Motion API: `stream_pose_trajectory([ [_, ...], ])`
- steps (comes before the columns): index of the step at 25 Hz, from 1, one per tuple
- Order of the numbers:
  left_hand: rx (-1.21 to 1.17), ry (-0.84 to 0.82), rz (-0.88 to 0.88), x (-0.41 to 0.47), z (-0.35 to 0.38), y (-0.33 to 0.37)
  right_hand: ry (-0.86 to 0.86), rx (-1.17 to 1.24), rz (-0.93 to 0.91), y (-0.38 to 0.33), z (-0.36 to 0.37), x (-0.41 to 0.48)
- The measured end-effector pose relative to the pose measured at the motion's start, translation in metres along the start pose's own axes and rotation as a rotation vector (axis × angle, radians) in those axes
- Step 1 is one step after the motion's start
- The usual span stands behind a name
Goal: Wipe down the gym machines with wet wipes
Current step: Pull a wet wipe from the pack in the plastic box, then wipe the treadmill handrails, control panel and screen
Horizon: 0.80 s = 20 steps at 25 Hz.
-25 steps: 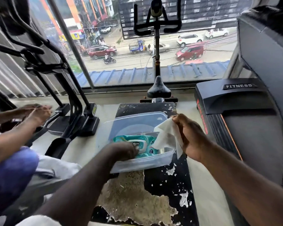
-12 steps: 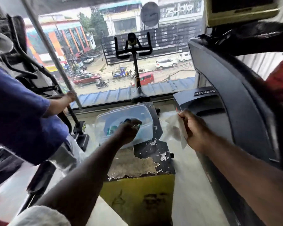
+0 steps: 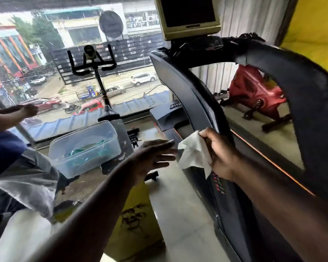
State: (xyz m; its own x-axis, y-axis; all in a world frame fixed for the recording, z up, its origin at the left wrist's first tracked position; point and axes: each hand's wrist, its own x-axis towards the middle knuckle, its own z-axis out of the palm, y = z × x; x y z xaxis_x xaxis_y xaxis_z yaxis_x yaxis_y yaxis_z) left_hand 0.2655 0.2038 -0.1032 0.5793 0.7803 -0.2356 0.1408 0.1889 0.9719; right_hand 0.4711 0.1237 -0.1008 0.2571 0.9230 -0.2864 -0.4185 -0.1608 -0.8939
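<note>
Right hand [image 3: 221, 157] has the white wet wipe [image 3: 194, 154] pinched between thumb and fingertips, crumpled and hanging right up against the treadmill [image 3: 189, 95] upright, while the left hand [image 3: 153, 155] floats just beside it, fingers spread flat and loose, gripping nothing. Off to the left, the clear plastic tub [image 3: 84, 146] sits on a scuffed black stand with the teal wipes pack [image 3: 87, 151] lying inside, and the spin bike [image 3: 95, 72] stands by the window. At the far left, another person's arm [image 3: 11, 116] reaches forward.
</note>
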Motion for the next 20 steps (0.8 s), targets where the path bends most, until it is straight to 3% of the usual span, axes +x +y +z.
stream_pose_trajectory([
  [5, 0.023, -0.253, 0.166, 0.022, 0.149, -0.008, 0.130, -0.016, -0.084, -0.024, -0.127, -0.060],
  [9, 0.062, -0.293, 0.180, 0.041, 0.281, -0.007, 0.209, -0.092, -0.203, -0.046, -0.254, -0.121],
  [12, 0.032, -0.312, 0.139, 0.048, 0.390, -0.009, 0.230, -0.111, -0.191, -0.063, -0.358, -0.173],
  [16, 0.048, -0.300, 0.093, 0.055, 0.517, -0.008, 0.290, -0.433, -0.167, -0.066, -0.458, -0.227],
  [20, 0.282, -0.271, 0.172, 0.066, 0.617, -0.005, 0.469, -0.857, -0.219, -0.073, -0.531, -0.256],
])
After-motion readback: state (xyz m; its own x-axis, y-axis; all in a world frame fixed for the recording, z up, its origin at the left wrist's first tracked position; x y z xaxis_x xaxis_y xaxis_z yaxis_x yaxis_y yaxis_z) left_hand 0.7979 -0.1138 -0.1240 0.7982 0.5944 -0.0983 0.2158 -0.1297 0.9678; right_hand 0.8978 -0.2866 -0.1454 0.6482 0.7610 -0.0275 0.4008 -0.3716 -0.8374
